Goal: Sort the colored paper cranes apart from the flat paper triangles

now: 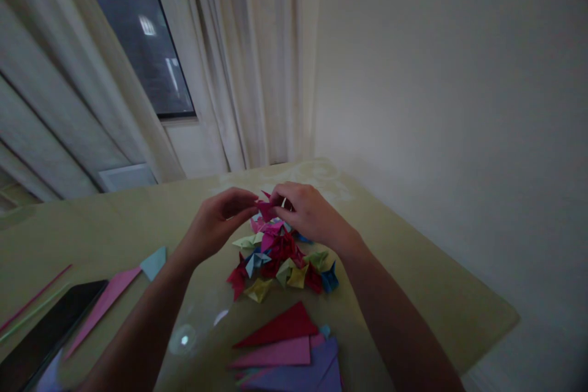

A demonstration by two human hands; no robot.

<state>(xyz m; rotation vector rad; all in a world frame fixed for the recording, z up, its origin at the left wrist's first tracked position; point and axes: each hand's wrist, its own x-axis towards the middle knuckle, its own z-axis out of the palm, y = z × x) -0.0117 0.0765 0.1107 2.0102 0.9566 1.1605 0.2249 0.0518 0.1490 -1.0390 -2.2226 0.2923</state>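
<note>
Between my two hands is a small dark-pink folded paper piece [265, 208], pinched from both sides. My left hand [218, 220] grips its left edge between thumb and fingertips. On the other side my right hand [305, 211] has thumb and forefinger closed on it. Just below and behind the hands lies a heap of folded paper pieces [281, 251] in red, pink, green, yellow and blue, looking like small origami shapes. The held piece is right above the far end of this heap, and whether it touches the pink pieces there I cannot tell.
Flat folded sheets in red [280, 326], pink [275, 353] and purple [298, 376] lie near the front. At left are a dark phone-like slab [55, 324], a pink paper strip [103, 306], a light-blue piece [154, 263] and thin sticks [37, 297]. A wall [436, 104] borders the right.
</note>
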